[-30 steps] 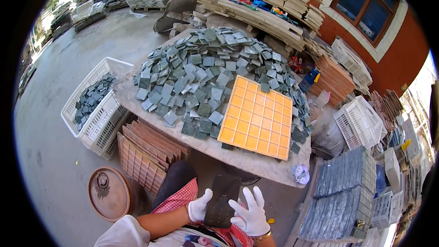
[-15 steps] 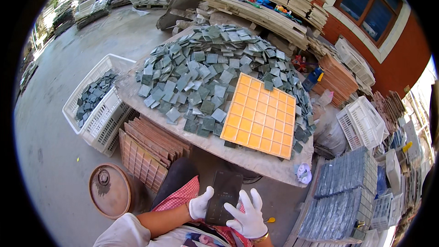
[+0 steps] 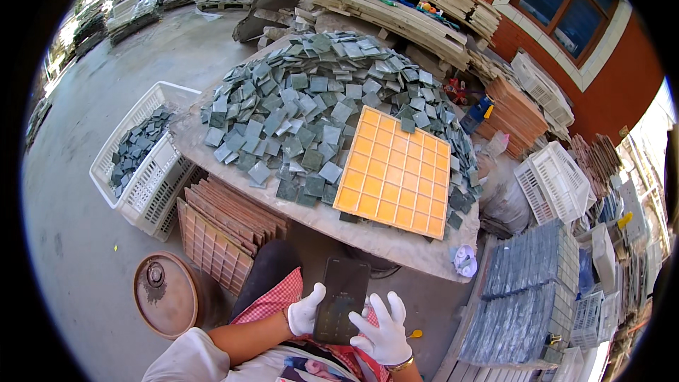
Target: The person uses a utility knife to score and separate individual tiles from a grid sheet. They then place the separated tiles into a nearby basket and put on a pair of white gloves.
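A dark smartphone [image 3: 341,296] is held over my lap, its screen up and dimly lit. My left hand [image 3: 305,311], in a white glove, grips its left edge with the thumb along the side. Close by the phone's right edge is my right hand [image 3: 384,330], also white-gloved, with its fingers spread and nothing visible in them. Beyond the phone, a yellow gridded tray [image 3: 396,173] lies tilted on a heap of grey-green stone tiles [image 3: 304,110] covering the table [image 3: 276,198].
Left of the table stands a white crate [image 3: 152,201] of small tiles. Brown gridded trays [image 3: 219,237] lean below it, beside a rusty drum [image 3: 166,293]. On the right are wrapped tile stacks [image 3: 516,290] and another white crate [image 3: 555,184]. A white tape roll [image 3: 465,260] sits on the table corner.
The whole view has shifted slightly, so the surroundings appear a little further left and up. My left hand still holds the phone, and the right hand's spread fingers look nearly the same.
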A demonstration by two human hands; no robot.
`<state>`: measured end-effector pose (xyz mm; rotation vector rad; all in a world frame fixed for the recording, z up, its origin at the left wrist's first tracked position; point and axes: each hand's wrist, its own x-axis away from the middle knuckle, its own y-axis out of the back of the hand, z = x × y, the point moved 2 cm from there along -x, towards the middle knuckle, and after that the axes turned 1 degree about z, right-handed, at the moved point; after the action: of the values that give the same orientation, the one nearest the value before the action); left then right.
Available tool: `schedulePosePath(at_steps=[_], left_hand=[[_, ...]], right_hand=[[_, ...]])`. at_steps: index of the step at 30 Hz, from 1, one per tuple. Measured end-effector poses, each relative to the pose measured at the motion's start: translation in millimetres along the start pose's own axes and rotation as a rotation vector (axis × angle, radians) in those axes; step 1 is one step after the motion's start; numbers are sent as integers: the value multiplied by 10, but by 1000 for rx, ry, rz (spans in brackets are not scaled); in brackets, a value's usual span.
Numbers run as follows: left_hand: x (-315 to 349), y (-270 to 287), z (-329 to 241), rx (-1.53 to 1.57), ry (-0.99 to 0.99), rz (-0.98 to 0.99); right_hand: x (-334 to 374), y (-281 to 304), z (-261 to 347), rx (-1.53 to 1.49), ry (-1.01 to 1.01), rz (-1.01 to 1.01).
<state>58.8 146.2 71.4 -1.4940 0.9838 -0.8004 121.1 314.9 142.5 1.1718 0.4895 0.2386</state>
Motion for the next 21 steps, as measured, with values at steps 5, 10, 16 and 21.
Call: schedulePosePath(at_steps=[5, 10, 16, 21], left_hand=[[1, -47, -25, 11, 0, 37], [-22, -16, -28, 5, -12, -19], [-9, 6, -24, 57, 14, 95], [-23, 29, -25, 38, -25, 52]], right_hand=[[-12, 47, 66, -130, 47, -74], [-20, 11, 157, -125, 136, -43], [29, 12, 85, -180, 81, -65], [26, 12, 107, -180, 98, -105]])
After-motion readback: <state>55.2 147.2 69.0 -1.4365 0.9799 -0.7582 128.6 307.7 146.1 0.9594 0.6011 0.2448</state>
